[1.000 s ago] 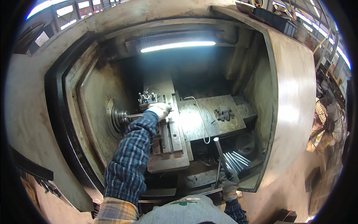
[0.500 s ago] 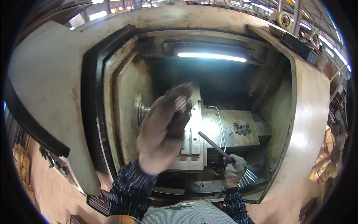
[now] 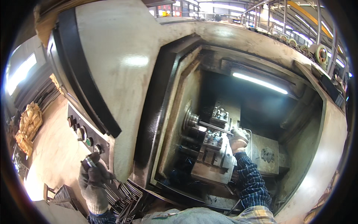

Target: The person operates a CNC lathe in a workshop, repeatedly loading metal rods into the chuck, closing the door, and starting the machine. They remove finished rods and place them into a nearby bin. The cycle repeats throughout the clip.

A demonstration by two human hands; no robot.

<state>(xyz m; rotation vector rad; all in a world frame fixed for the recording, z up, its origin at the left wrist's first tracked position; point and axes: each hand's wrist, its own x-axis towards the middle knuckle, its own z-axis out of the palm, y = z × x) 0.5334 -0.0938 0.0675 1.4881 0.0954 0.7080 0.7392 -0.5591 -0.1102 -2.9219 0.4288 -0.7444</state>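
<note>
My right hand (image 3: 239, 140), in a light work glove, is closed round the right end of a long metal rod (image 3: 215, 127). The rod's left end meets the round spindle chuck (image 3: 192, 120) of a lathe; how deep it sits I cannot tell. Just below the rod is a tool block with bolts (image 3: 213, 140) on the carriage (image 3: 212, 160). At the lower left my left hand (image 3: 93, 183), in a dirty glove, is closed on a short shiny metal piece (image 3: 89, 162), mostly hidden by the fingers. Close by it is a bundle of metal rods (image 3: 125, 196).
Beside my left hand stands a control panel (image 3: 87, 136) with knobs and a green button. The black-edged frame (image 3: 151, 112) of the machine opening lies between my hands. A lamp (image 3: 260, 83) lights the interior. A bent metal pipe (image 3: 250, 143) rises behind my right hand.
My left hand has moved out of the machine to the lower left, near the panel. My right hand has carried the rod up to the chuck. The view has swung left.
</note>
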